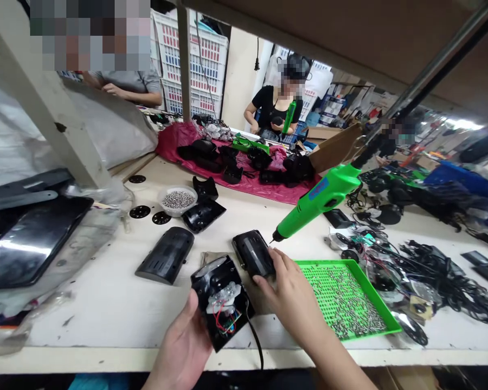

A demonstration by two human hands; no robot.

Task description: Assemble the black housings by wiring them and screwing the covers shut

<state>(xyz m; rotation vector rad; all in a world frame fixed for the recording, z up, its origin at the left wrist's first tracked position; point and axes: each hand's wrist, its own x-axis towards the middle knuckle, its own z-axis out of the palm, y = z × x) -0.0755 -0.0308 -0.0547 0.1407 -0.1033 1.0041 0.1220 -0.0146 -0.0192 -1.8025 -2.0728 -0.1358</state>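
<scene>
My left hand [183, 341] holds a black plastic housing half [203, 295], its open side up, with a clear part, red wires and a small circuit board inside. A black cable [257, 338] trails from it toward the table's front edge. My right hand [287, 284] has its thumb and fingers closed on a black housing cover [254, 250] that lies on the table. Just beyond that cover hangs a green electric screwdriver [319, 200], its bit close above my right fingers. Another black cover [166, 254] lies left of my hands.
A green tray [350, 295] of screws sits at right, beside tangled wires and parts [390, 265]. Behind my left hand stand a bowl of small metal pieces [178, 200], black shells [203, 214] and black discs [140, 211]. Across the table a person [276, 108] works near a pink cloth [171, 141].
</scene>
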